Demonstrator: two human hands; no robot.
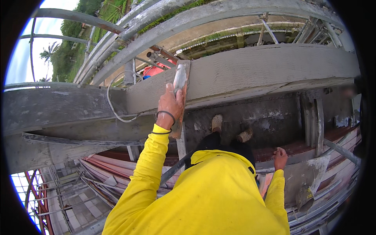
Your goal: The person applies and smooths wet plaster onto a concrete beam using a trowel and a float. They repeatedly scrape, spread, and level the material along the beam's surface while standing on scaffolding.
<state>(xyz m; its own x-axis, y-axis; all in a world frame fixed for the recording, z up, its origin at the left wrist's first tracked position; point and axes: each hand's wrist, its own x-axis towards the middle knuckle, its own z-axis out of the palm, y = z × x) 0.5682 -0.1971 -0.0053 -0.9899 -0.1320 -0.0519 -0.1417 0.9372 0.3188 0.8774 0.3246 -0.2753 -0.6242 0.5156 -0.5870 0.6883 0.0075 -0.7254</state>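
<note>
Hands first: your left hand (170, 105) is clamped on a float (180, 96), fingers wrapped round its grip, so that hand is fully closed on the tool. Your right hand (279, 158) hangs low at your side, fingers loosely curled, holding nothing; it sits just above a plank (305, 149) without clearly touching it.

Float: one, long narrow wooden board, reddish-brown edge, face smeared with wet grey mortar. It stands near upright, pressed flat against the beam (254, 68), upper end at the beam's top edge, lower end hanging below the beam's underside past your wrist.

Beam: one, grey render, fine horizontal drag lines across the face, running left to right at chest height. Left of the float the surface looks darker and smoother.

Counts:
- 2 black bands on your left wrist (166, 117).
- 2 shoes (216, 122), mortar-caked, side by side on the platform below the beam.
- 2 yellow sleeves, one per arm.
- 1 loose wire (113, 109) looping down off the beam, left of the float.
- 1 trowel (315, 172), grey blade, lying lower right, well apart from the right hand.
- Grey pipes (129, 35) beyond the beam; several, exact count unclear.
</note>
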